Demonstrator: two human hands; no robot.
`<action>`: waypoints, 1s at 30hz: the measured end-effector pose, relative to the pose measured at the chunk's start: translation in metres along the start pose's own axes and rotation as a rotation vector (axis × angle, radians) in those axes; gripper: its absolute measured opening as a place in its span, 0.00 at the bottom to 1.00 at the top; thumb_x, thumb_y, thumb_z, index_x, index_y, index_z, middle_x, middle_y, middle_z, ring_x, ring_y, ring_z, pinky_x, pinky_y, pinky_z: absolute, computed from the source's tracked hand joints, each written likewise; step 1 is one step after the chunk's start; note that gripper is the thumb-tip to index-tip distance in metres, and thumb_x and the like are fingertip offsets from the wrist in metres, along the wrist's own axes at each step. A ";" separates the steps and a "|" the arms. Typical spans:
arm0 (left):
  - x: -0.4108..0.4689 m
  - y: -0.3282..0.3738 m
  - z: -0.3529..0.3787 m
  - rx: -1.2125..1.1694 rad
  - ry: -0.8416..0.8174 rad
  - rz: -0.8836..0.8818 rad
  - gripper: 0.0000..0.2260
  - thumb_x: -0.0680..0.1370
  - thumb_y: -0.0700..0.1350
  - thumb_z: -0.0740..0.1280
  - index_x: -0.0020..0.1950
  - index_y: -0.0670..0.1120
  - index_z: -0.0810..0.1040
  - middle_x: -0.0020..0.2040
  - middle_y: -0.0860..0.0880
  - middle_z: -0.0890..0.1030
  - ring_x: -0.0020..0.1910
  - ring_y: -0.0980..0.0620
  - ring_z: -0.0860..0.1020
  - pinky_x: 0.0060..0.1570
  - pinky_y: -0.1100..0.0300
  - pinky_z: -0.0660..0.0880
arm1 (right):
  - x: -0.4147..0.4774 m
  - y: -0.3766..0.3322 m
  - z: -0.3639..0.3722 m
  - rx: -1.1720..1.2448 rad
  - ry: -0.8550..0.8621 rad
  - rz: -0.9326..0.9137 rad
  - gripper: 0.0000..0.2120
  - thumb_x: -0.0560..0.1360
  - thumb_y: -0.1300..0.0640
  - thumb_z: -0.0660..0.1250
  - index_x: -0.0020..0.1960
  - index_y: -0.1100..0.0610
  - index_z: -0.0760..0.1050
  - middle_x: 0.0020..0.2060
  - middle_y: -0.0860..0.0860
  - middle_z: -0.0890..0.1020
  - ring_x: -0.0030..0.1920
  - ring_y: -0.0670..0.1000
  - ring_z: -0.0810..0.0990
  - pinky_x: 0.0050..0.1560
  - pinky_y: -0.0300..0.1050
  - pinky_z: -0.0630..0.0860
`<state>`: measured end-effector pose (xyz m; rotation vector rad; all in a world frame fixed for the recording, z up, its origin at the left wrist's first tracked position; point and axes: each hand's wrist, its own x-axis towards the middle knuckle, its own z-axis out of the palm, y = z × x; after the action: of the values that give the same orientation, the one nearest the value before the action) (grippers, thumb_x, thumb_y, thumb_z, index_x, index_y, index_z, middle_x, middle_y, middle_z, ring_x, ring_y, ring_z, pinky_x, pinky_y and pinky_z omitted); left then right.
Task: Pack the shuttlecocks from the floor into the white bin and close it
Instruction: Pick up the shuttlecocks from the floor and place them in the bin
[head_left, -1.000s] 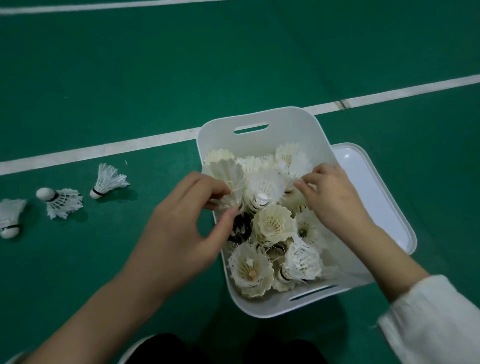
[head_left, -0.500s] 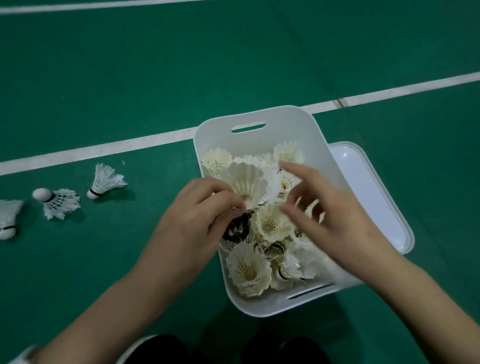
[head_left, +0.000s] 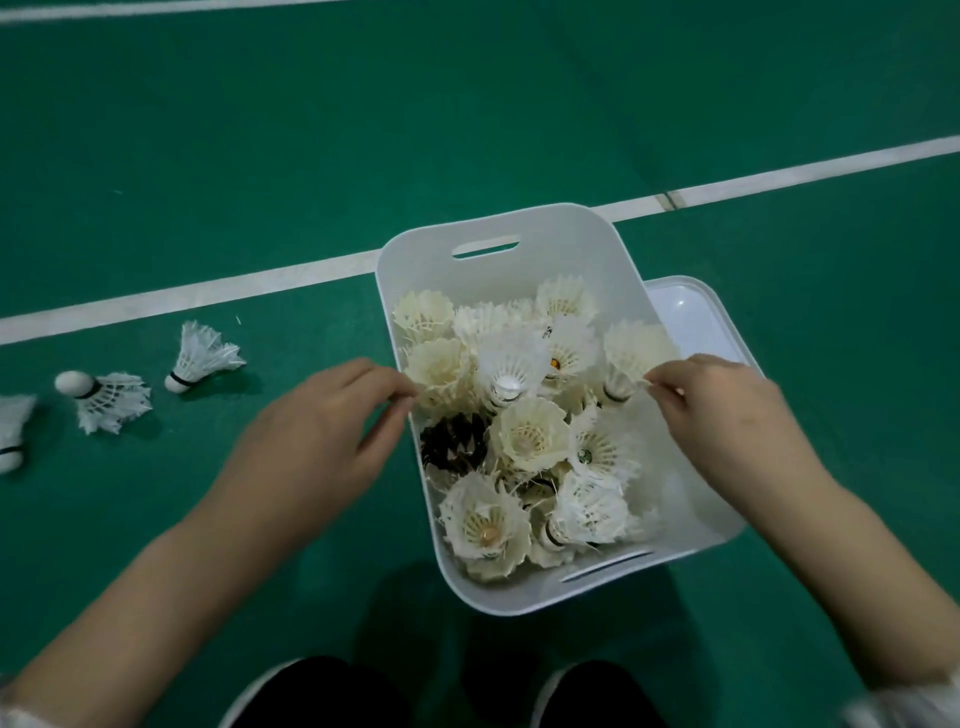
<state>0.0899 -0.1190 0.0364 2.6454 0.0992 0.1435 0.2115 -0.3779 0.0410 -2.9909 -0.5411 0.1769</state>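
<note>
White bin (head_left: 519, 231) sits on the green floor (head_left: 519, 104), centre of frame, lid off & packed w/ a pile of shuttlecocks (head_left: 530, 434), mostly cream/white, skirts up, plus one dark shuttlecock (head_left: 454, 441) low on the pile's left side. Lid (head_left: 698, 317) lies flat just right of the bin, partly hidden behind its right wall. L hand (head_left: 311, 436) is at the bin's left rim, fingers (head_left: 400, 382) loosely curled; forefinger tip reaches the skirt edge of a cream shuttlecock (head_left: 441, 366), thumb apart below it, so can't tell if it grips anything. R hand (head_left: 727, 415) is over the right wall, thumb & forefinger pinching the skirt edge of a tilted shuttlecock (head_left: 631, 351). Three loose shuttlecocks (head_left: 111, 400) lie on their sides on the floor at mid-left, well apart from the bin, just below a white court line (head_left: 208, 291). Dark shoes (head_left: 317, 696) show at bottom centre.
</note>
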 end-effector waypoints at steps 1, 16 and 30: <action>-0.001 -0.003 0.001 0.026 -0.027 -0.023 0.12 0.76 0.55 0.55 0.48 0.53 0.76 0.44 0.58 0.78 0.43 0.53 0.77 0.41 0.52 0.77 | 0.002 0.001 0.009 -0.031 -0.045 0.004 0.11 0.78 0.57 0.59 0.53 0.58 0.79 0.48 0.57 0.81 0.48 0.59 0.78 0.43 0.45 0.68; -0.024 -0.062 -0.004 0.089 -0.245 -0.279 0.07 0.77 0.52 0.60 0.48 0.52 0.76 0.45 0.54 0.79 0.46 0.51 0.77 0.46 0.54 0.74 | -0.008 -0.060 -0.020 -0.033 -0.040 -0.209 0.14 0.78 0.48 0.57 0.61 0.51 0.71 0.48 0.49 0.80 0.48 0.54 0.79 0.44 0.49 0.76; -0.100 -0.228 -0.040 0.166 -0.044 -0.716 0.12 0.77 0.47 0.60 0.59 0.48 0.74 0.55 0.48 0.78 0.53 0.46 0.77 0.49 0.54 0.74 | 0.058 -0.289 0.041 -0.446 -0.249 -0.459 0.10 0.77 0.60 0.57 0.56 0.56 0.74 0.55 0.52 0.79 0.56 0.55 0.79 0.33 0.40 0.64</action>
<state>-0.0241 0.0902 -0.0449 2.5928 1.0581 -0.1699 0.1610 -0.0852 0.0279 -3.1547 -1.4453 0.4438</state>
